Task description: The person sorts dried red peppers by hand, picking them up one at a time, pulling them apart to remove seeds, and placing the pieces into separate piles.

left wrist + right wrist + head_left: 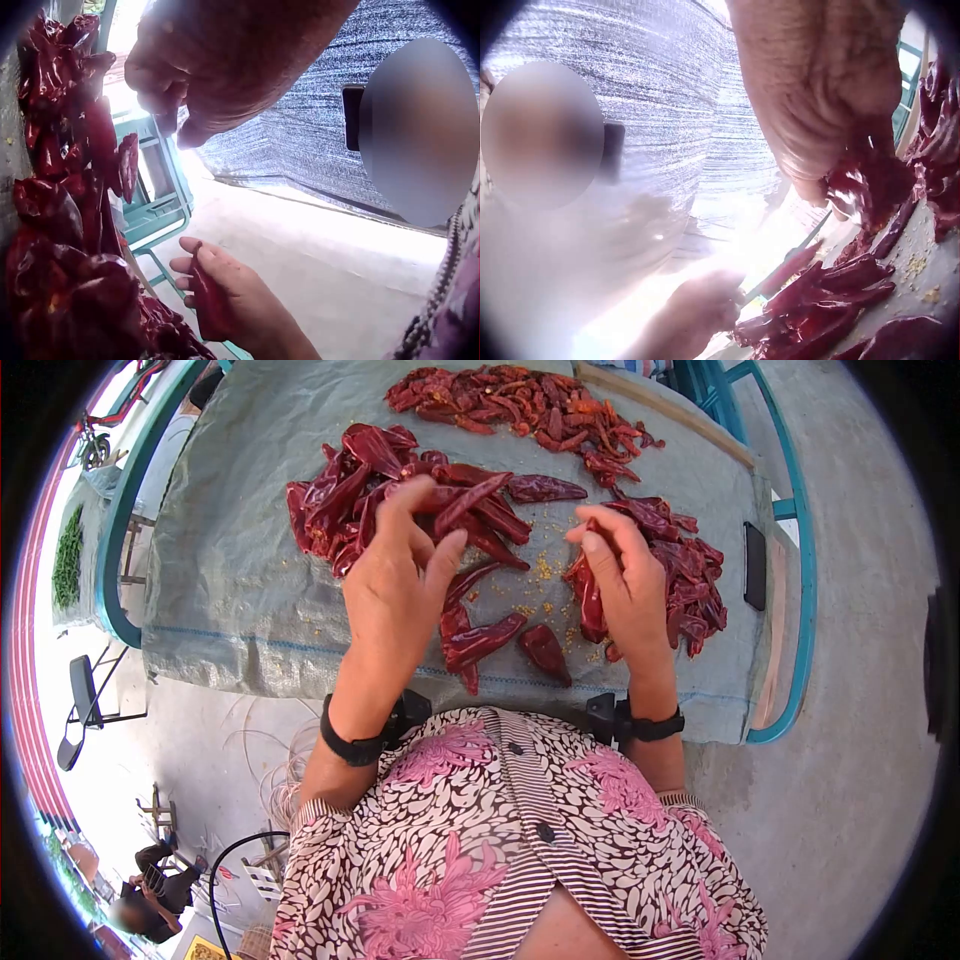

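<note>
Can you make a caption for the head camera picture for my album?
Right hand holding a shiny red pepper, left hand near a pile of more peppers.

The person wears a blouse [440, 850] printed with cream flecks on dark brown and pink flowers [425, 908]. Placket [513, 780] and cuffs [318, 812]: striped. Buttons [545, 832]: dark. Each wrist: black strap [657, 728].

Black phone [755, 566] near teal frame [808, 560]; black chair [85, 691], seated person [176, 887] at left.
</note>
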A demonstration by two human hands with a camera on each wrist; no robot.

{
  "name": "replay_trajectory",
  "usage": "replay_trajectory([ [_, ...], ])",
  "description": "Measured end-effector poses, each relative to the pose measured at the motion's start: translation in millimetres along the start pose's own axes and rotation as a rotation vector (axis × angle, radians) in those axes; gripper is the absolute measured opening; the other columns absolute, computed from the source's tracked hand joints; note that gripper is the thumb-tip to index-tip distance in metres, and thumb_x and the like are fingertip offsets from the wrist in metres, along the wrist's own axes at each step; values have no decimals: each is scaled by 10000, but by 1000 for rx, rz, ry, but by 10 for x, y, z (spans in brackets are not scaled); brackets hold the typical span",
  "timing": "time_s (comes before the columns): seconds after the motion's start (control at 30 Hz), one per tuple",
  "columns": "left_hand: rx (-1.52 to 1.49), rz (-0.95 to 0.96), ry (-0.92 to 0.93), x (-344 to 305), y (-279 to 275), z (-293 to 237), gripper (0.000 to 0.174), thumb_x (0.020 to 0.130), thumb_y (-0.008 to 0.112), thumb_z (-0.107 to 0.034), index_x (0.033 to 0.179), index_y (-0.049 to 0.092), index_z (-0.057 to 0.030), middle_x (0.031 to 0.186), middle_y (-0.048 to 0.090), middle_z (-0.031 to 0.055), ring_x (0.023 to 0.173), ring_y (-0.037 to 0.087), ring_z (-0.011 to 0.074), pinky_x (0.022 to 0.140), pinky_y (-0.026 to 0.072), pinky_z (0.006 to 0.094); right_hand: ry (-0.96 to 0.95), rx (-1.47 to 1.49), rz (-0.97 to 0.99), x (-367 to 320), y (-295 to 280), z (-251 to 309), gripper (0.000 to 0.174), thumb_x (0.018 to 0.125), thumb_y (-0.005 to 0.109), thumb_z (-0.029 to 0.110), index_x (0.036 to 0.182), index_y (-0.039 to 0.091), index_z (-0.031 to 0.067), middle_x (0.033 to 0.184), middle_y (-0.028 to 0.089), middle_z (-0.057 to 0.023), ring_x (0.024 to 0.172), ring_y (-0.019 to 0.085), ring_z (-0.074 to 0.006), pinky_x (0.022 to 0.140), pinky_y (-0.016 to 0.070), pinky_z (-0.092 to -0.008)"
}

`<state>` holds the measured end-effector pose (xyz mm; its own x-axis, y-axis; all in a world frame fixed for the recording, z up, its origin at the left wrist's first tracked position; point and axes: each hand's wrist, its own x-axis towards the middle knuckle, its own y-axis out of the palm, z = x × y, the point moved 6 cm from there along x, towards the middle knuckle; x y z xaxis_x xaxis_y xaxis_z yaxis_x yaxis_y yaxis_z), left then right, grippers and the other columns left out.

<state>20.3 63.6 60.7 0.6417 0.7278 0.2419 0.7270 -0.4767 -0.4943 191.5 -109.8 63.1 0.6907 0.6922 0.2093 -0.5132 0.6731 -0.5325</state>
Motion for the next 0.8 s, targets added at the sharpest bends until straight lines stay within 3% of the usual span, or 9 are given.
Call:
replay_trajectory([
  [0.1,132,296,72,-120,88,81,407,901,791,-161,1278,652,-95,847,674,83,741,670,251,681,527,357,-5,-8,-88,63,-72,5,243,1023,660,119,1251,671,38,1080,732,-108,982,685,-193,863,527,-313],
  [0.2,420,420,100,-291,139,229,407,866,784,-189,1243,655,-111,1021,683,123,887,693,350,751,547,441,-51,31,-125,157,-96,8,258,1005,684,108,1256,675,51,1133,726,-100,1030,674,-177,869,531,-302],
  [0.3,420,474,38,-345,218,328,378,870,769,-215,1209,650,-99,1124,662,137,981,685,380,795,542,491,-65,40,-172,188,-34,43,270,977,715,118,1240,691,64,1180,717,-94,1072,662,-207,909,527,-321],
  [0.37,402,437,68,-349,245,398,368,868,770,-209,1197,653,-94,1092,658,131,958,687,377,778,543,485,-100,-77,-196,179,-6,100,290,946,741,122,1230,702,75,1205,710,-92,1102,653,-244,951,520,-352],
  [0.5,363,349,134,-315,189,347,333,864,771,-164,1170,664,-88,1013,641,120,865,683,352,724,539,446,-383,-194,167,50,290,237,374,857,784,135,1222,711,102,1174,715,-88,1154,628,-320,1024,478,-433],
  [0.6,223,362,132,-273,134,207,272,849,771,-147,1093,663,-93,1005,660,100,878,701,332,707,561,442,-487,-287,302,-81,508,301,348,866,784,166,1203,717,107,1152,727,-81,1115,643,-311,1005,466,-430],
  [0.63,143,326,103,-257,117,177,284,859,765,-133,1122,667,-93,984,652,97,827,679,317,694,546,418,-424,-295,407,-101,560,221,318,905,759,161,1216,720,103,1167,721,-84,1122,636,-301,1005,453,-419],
  [0.7,-16,252,46,-240,91,139,313,878,753,-105,1180,674,-92,942,635,90,724,637,287,669,516,369,-366,-250,374,-83,502,183,320,918,745,149,1234,714,103,1159,722,-85,1123,634,-301,1006,452,-416],
  [0.8,75,294,11,-272,94,242,337,881,754,-108,1206,665,-94,1027,643,95,768,651,300,703,526,390,-311,-281,230,9,324,143,318,910,751,163,1221,714,110,1143,733,-79,1089,648,-305,999,452,-442],
])
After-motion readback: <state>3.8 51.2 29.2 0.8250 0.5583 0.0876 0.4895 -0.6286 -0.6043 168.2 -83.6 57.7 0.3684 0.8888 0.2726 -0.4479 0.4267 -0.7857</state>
